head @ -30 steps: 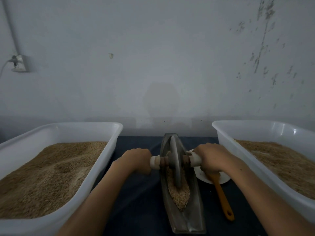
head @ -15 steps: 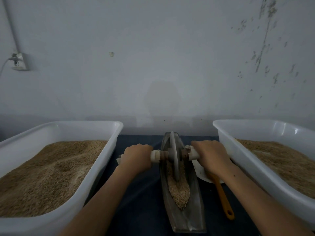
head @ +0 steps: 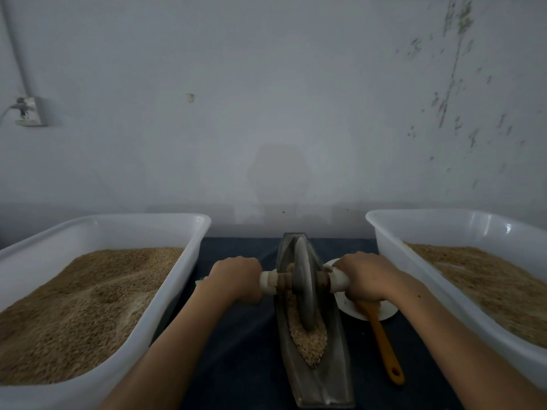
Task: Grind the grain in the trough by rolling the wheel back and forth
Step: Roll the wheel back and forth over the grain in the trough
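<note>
A long boat-shaped metal trough (head: 331, 380) lies on the dark cloth in front of me, pointing away. Tan grain (head: 310, 341) fills its middle. A grey metal wheel (head: 303, 279) stands upright in the trough on a wooden axle with pale handle ends. My left hand (head: 236, 279) grips the left handle and my right hand (head: 364, 276) grips the right handle. The wheel sits in the far half of the trough, its lower edge in the grain.
A large white tub (head: 189, 261) of grain stands at the left and another white tub (head: 384, 247) at the right, both close to my forearms. A small white dish (head: 346, 306) with an orange spatula (head: 384, 347) lies right of the trough. A wall stands right behind.
The wheel and both hands rolled away from me along the trough, then came back slightly toward me. Both grips are unchanged.
</note>
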{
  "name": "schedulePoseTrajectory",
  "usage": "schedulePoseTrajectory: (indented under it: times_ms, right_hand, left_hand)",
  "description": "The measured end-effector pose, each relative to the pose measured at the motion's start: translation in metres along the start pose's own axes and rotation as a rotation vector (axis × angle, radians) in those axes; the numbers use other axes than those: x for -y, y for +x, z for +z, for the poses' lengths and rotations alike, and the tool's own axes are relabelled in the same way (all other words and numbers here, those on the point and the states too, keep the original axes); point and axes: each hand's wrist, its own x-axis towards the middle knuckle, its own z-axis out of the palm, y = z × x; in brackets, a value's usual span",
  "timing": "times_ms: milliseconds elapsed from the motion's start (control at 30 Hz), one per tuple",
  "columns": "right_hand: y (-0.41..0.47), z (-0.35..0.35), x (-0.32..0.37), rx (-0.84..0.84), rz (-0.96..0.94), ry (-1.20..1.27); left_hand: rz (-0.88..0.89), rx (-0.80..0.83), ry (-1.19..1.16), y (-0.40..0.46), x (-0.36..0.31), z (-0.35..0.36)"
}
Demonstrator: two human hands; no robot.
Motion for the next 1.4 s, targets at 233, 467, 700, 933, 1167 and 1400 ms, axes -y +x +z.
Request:
schedulePoseTrajectory:
  times_ms: [233,467,700,933,1167,1400]
  right_hand:
    - [0.003,0.018,0.003,-0.366,-0.001,0.017]
    - [0.004,0.005,0.0,-0.09,-0.003,-0.005]
    - [0.005,0.003,-0.005,0.054,0.005,0.026]
    - [0.006,0.017,0.0,-0.327,0.009,0.021]
    - [0.003,0.011,0.001,-0.234,0.003,-0.028]
    - [-0.003,-0.006,0.0,0.115,0.006,0.001]
  left_hand:
    - [0.001,-0.319,0.079,-0.002,-0.005,0.008]
    - [-0.012,-0.097,0.074,-0.001,-0.004,0.003]
    - [-0.002,0.021,0.038,0.001,-0.001,0.0]
    - [-0.018,-0.343,0.073,-0.003,-0.007,0.007]
    - [-0.023,-0.235,0.091,-0.002,-0.005,0.007]
    - [0.0,0.12,-0.003,0.0,0.002,0.0]
